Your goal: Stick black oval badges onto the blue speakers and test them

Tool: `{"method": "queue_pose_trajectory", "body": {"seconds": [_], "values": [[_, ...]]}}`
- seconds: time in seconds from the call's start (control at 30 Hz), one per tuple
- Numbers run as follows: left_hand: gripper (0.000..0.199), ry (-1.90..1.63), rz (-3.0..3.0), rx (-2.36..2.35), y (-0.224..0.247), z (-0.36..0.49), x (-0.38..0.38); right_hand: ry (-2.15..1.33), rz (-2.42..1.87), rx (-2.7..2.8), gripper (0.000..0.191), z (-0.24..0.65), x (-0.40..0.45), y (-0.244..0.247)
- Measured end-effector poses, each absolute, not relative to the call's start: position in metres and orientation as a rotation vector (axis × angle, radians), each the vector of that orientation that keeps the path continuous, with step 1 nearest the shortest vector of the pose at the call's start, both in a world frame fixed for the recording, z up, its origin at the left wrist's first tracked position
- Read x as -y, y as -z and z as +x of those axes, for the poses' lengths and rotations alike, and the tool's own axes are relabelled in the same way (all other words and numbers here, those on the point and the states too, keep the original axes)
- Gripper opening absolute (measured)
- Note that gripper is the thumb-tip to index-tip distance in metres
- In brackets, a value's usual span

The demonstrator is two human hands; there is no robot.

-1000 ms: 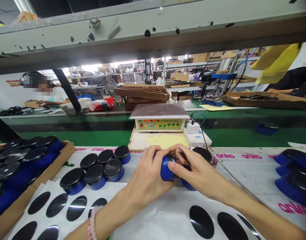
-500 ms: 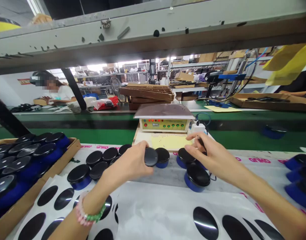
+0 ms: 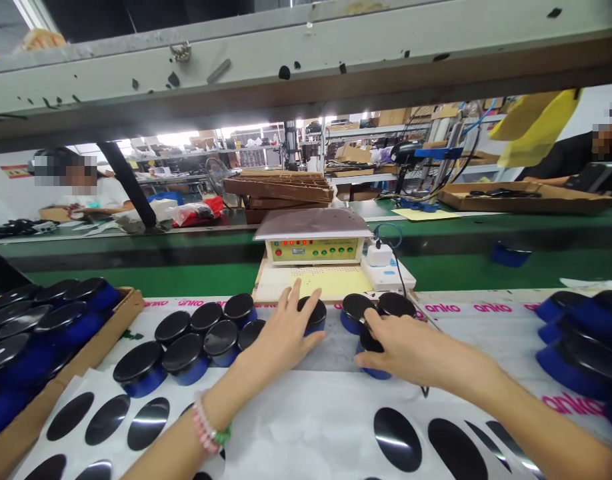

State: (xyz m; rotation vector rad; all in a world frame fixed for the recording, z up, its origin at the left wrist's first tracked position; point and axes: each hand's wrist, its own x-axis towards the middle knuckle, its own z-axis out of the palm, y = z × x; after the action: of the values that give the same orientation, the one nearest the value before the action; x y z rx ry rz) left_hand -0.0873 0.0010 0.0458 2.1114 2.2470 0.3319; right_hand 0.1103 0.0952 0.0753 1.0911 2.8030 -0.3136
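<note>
My left hand is open, fingers spread and pointing forward, with nothing held. It partly covers a round blue case with a glossy black top, and I cannot tell whether it touches it. My right hand is closed, thumb and forefinger around the sides of another round blue case, its palm side hidden. Two more such cases, a left one and a right one, stand just behind it. Left of my left hand, several black-topped blue cases stand close together in rows.
A cardboard tray of similar cases is at left; more cases stand at right. Behind is a control box with red lights, beside a white plug and cable. Black discs lie on white sheeting. A shelf beam crosses overhead.
My left hand has let go of the round case it held, and its fingers have spread. The right hand has come down from a dark object onto a case. The view has turned right.
</note>
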Motion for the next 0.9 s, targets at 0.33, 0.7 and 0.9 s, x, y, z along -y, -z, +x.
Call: {"method": "queue_pose_trajectory", "body": {"seconds": [0.33, 0.7, 0.9], "values": [[0.061, -0.632, 2.314, -1.806, -0.022, -0.056, 0.000, 0.233, 1.112, -2.804, 0.026, 0.121, -0.113, -0.066], [0.035, -0.876, 2.515, -1.992, -0.058, -0.068, 0.012, 0.260, 1.389, -2.763, 0.036, 0.150, -0.142, -0.103], [0.030, -0.241, 2.400, -1.912, -0.077, -0.061, 0.068, 0.429, 1.736, -2.566, 0.049, 0.200, -0.202, -0.125]]}}
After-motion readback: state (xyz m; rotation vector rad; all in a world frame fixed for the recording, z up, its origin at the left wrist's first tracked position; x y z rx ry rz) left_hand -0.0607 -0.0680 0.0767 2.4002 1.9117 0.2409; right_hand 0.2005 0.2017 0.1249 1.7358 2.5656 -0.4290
